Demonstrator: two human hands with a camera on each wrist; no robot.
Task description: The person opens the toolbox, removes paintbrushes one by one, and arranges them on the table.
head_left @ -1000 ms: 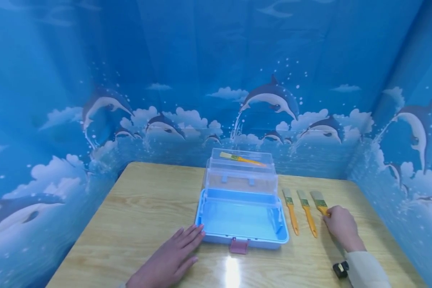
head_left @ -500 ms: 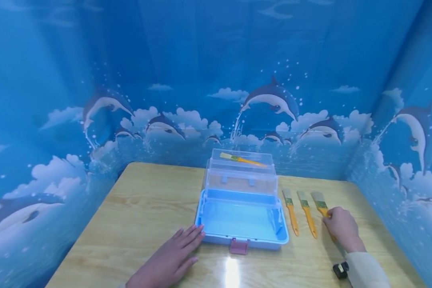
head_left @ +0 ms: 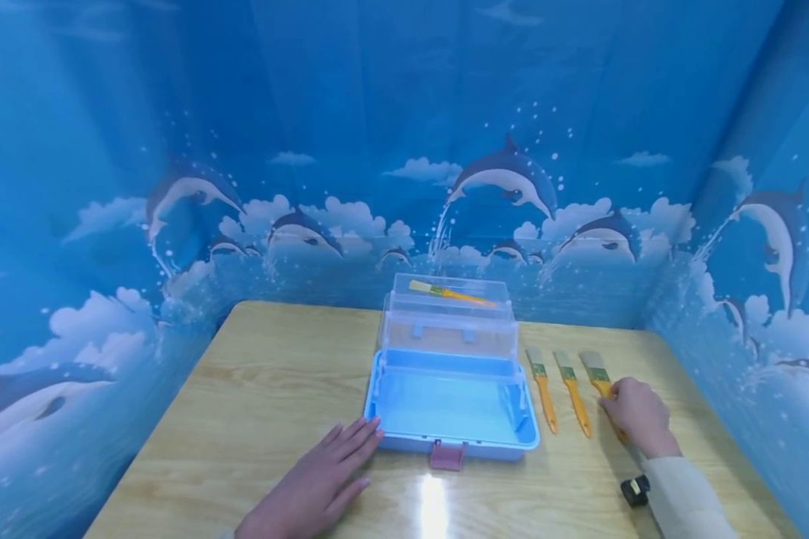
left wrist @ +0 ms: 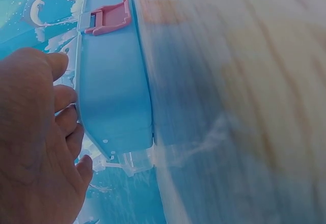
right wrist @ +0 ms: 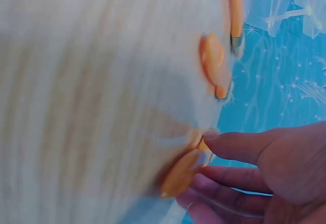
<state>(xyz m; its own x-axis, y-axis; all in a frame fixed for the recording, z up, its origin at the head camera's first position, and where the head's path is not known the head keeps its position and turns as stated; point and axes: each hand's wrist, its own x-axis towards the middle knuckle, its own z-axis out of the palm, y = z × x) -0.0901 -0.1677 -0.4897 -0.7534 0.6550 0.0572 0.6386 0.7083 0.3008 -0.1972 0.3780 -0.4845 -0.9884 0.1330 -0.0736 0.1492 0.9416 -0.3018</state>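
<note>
Around the orange handle of the rightmost paintbrush (head_left: 594, 363), my right hand (head_left: 640, 415) has its thumb and fingers pinched. The brush lies on the table; its handle (right wrist: 183, 173) shows between thumb and fingers in the right wrist view. My left hand (head_left: 320, 475) stretches its fingers to the front left corner of the light blue plastic box (head_left: 458, 445), fingertips on the rim. In the left wrist view, the fingers of that left hand (left wrist: 46, 127) lie along the box's edge, beside its pink latch (left wrist: 112, 18). The box's clear lid (head_left: 452, 337) stands raised at the back.
Two more paintbrushes, a narrow one (head_left: 542, 393) and a middle one (head_left: 573, 397), lie between the box and my right hand. Another paintbrush (head_left: 448, 293) rests at the top of the lid. A dolphin-print curtain (head_left: 350, 150) hangs around the wooden table (head_left: 270, 374).
My right hand stays at the rightmost paintbrush, and the end of its handle now shows below the hand. The left hand keeps its place at the box corner. The head view has shifted slightly.
</note>
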